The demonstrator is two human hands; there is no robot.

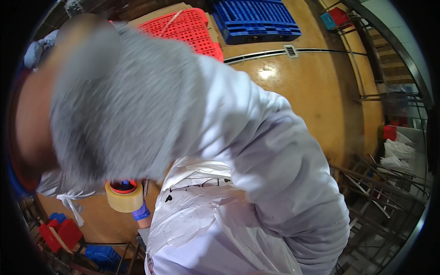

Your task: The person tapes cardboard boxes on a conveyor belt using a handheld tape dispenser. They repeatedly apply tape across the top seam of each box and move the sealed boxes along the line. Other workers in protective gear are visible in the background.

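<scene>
My right arm crosses the whole view from the lower right to the upper left, in a white sleeve with a fuzzy grey cuff. At the left rim, my right hand point(20, 183) is blurred and cut off, with a bit of blue at its edge; its fingers are hidden. Lower down, my left hand point(141, 211) in a purple-blue glove is closed at a tape dispenser, mostly hidden behind its roll of clear yellowish packing tape point(124, 200) on a red hub. A white plastic apron point(188, 215) covers my front. Beside the tape lies a knotted white plastic bag point(68, 197).
A red perforated crate point(197, 32) lies on cardboard beyond my arm. Behind it, a blue pallet point(256, 23) sits near a floor drain point(290, 51). Metal racks point(380, 197) stand at right. Red bins point(62, 233) and a blue bin point(104, 256) are at lower left.
</scene>
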